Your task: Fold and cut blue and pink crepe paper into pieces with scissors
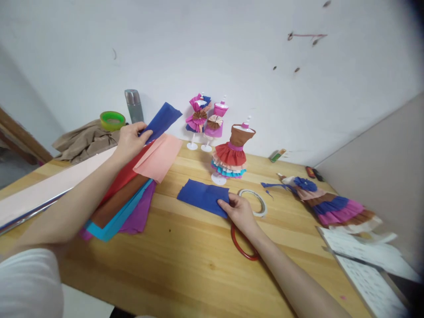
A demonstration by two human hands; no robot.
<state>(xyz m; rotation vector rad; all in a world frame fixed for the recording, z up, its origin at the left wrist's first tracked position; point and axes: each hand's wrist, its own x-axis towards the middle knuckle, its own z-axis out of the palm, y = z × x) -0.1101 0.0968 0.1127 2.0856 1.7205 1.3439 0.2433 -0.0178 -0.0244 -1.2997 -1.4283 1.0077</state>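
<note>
White walls (232, 53) stand behind a light wooden table (198, 278). Peach, red, brown, turquoise and purple paper-like sheets (121, 201) fan over its left part. Centrally, towards the wall, stands a small dress form in brown bodice and ruffled skirt (240, 138). The left hand (131, 140) pinches a flat dark-blue paper-like piece (164, 119) by the sheets' far end; the right hand (241, 214) pinches the right end of a dark-blue paper-like rectangle (203, 198) on the table, beside a thin white ring (263, 204).

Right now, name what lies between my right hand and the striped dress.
Head view: white ring beside your right hand, then bare tabletop and blue scraps.
</note>
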